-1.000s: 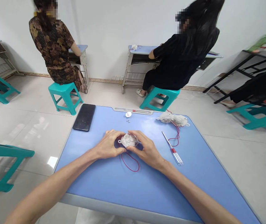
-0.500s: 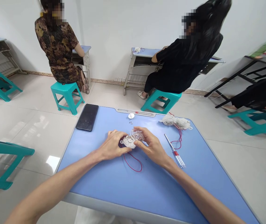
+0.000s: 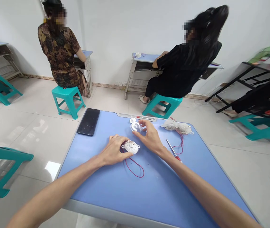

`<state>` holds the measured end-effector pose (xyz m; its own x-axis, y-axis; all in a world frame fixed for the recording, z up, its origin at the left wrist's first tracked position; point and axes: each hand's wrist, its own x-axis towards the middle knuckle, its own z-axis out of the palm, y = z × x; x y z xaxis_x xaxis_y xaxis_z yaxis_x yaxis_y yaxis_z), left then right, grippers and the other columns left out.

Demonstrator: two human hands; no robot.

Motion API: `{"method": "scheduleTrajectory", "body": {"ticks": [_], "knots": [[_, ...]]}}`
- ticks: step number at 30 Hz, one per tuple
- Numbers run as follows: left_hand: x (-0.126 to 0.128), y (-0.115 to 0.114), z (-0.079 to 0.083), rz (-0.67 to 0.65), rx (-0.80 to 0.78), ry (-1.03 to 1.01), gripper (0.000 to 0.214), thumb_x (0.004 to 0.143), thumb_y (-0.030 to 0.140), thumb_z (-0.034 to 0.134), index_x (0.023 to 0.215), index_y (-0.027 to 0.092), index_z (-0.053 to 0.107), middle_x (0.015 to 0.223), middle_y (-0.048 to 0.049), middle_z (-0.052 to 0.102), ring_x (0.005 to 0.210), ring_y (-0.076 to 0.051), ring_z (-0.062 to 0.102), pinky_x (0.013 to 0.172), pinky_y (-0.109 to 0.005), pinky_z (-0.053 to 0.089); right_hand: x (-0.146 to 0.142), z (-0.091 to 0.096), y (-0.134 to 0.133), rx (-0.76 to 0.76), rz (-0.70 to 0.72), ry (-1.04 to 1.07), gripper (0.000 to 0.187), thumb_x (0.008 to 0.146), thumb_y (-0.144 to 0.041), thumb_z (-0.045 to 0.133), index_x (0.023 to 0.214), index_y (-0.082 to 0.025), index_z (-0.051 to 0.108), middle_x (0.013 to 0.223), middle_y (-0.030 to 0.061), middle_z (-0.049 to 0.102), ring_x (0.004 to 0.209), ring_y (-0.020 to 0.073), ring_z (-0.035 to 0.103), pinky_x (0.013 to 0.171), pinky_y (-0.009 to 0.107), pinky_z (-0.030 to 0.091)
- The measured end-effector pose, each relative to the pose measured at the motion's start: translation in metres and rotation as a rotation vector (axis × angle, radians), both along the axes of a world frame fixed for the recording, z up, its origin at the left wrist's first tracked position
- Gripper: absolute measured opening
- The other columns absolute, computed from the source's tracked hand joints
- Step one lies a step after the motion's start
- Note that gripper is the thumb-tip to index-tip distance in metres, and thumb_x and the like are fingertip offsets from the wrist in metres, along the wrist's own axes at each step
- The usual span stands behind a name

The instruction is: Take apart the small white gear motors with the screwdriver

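Observation:
A small round white mechanism with red wires lies on the blue desk. My left hand rests beside it, fingers curled on its left edge. My right hand is stretched toward the desk's far edge and pinches a clear round cover. Beyond the cover sit a small white cap and tiny screws, too small to make out.
A black phone lies at the far left of the desk. Two more white mechanisms with red wires and a clear-handled screwdriver lie to the right. Two people sit on teal stools at desks ahead. Teal stools stand at left and right.
My right hand lifted the clear cover off the white mechanism and carried it away toward the desk's far edge. My left hand stayed on the mechanism.

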<state>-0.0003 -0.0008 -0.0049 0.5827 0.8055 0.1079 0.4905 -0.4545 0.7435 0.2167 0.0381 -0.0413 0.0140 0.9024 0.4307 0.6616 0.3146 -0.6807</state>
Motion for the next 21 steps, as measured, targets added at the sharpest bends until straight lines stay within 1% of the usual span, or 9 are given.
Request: {"method": "scheduleTrajectory", "body": {"ticks": [3,6,12,21], "knots": [[0.0,0.0,0.0,0.0,-0.001,0.003,0.039,0.078,0.03,0.076,0.111,0.019,0.06,0.103,-0.004,0.068,0.101,-0.024,0.058,0.094,-0.04,0.04,-0.002,-0.005,0.003,-0.044,-0.04,0.022,0.05,0.075,-0.059,0.068,0.105,-0.02,0.054,0.106,0.0101,0.064,0.091,0.0258,0.06,0.083,0.046,0.051],[0.0,0.0,0.0,0.004,-0.004,0.007,0.04,0.078,0.03,0.077,0.112,0.018,0.06,0.102,-0.0042,0.068,0.101,-0.024,0.058,0.094,-0.039,0.04,-0.003,-0.009,0.004,-0.074,-0.053,0.019,0.05,0.074,-0.06,0.068,0.102,-0.021,0.053,0.103,0.0091,0.064,0.09,0.0255,0.06,0.082,0.045,0.051],[0.001,0.0,0.001,0.003,-0.01,0.001,0.037,0.078,0.032,0.076,0.109,0.02,0.061,0.1,-0.0032,0.068,0.097,-0.023,0.058,0.091,-0.039,0.04,-0.002,-0.013,0.006,-0.046,-0.048,0.005,0.049,0.074,-0.06,0.068,0.101,-0.022,0.053,0.101,0.0086,0.064,0.091,0.0258,0.06,0.081,0.044,0.05],[0.002,0.002,0.0,-0.001,-0.005,0.003,0.039,0.077,0.032,0.076,0.111,0.021,0.062,0.104,-0.0041,0.069,0.1,-0.024,0.058,0.094,-0.04,0.039,-0.002,-0.013,0.007,-0.021,-0.057,-0.006,0.047,0.075,-0.056,0.069,0.103,-0.022,0.054,0.103,0.0095,0.065,0.092,0.0273,0.06,0.08,0.045,0.049]]}}
